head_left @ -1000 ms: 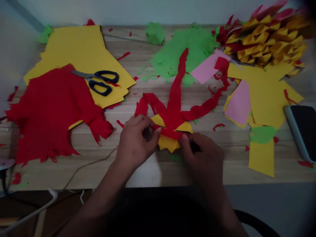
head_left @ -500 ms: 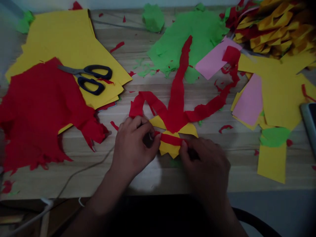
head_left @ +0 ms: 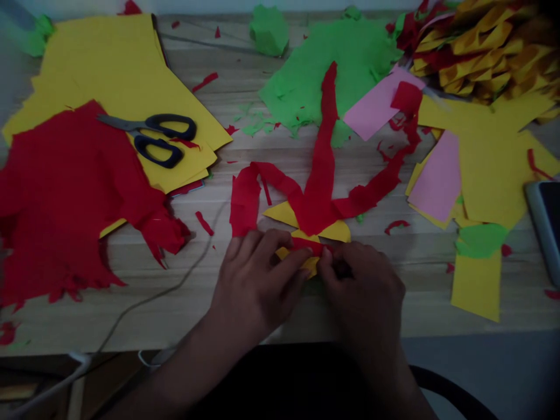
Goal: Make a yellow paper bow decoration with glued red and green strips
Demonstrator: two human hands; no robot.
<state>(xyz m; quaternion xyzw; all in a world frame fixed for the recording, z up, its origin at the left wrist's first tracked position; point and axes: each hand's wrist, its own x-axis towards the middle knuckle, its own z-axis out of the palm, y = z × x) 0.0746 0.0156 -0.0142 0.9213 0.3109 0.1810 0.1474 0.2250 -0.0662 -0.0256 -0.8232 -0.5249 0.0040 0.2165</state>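
Together, the left hand (head_left: 258, 280) and right hand (head_left: 363, 286) pinch a yellow paper piece (head_left: 306, 224) bound by a red strip (head_left: 321, 157) near the table (head_left: 245, 303) edge; strips spread loose, scissors (head_left: 151, 137) aside, wrapping seemingly unfinished.

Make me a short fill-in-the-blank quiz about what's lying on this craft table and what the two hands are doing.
1. Both the left hand and the right hand pinch a folded paper piece coloured yellow and ____.
2. The black-handled scissors lie on a sheet of ____ paper.
3. The long red strip reaches up over a torn sheet coloured ____.
4. At the right edge of the wooden table lies a ____.

Missing words: red; yellow; green; phone
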